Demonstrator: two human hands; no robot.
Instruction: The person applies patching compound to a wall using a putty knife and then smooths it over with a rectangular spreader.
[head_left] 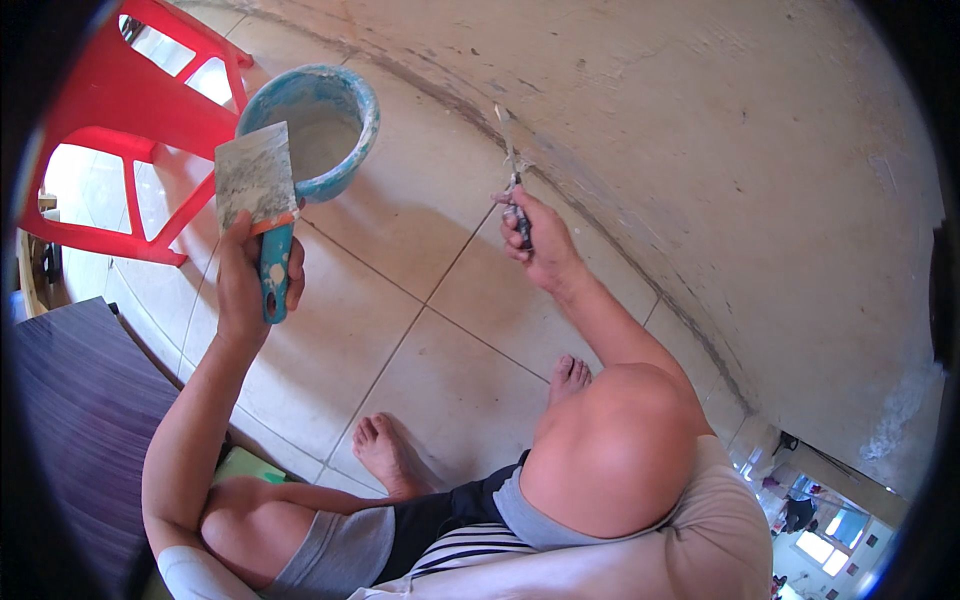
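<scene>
My left hand [245,275] grips the teal handle of a wide putty knife [254,180], whose flat blade is smeared with grey compound and points away from me. Just behind that blade stands a teal bucket [362,100], its rim crusted and pale paste lying inside. My right hand [545,238] is closed around the dark, paste-spotted handle of a narrow scraper [507,140]. Its thin blade points up toward the base of the wall, and some whitish paste sits near my fingers. Whether the tip touches the wall I cannot tell.
A red plastic stool [140,95] stands at the far left beside the bucket. Dark wood-grain furniture [85,400] is at my left. The stained wall [740,150] rises along the right, meeting the tiled floor [400,350]. My bare feet rest on the tiles.
</scene>
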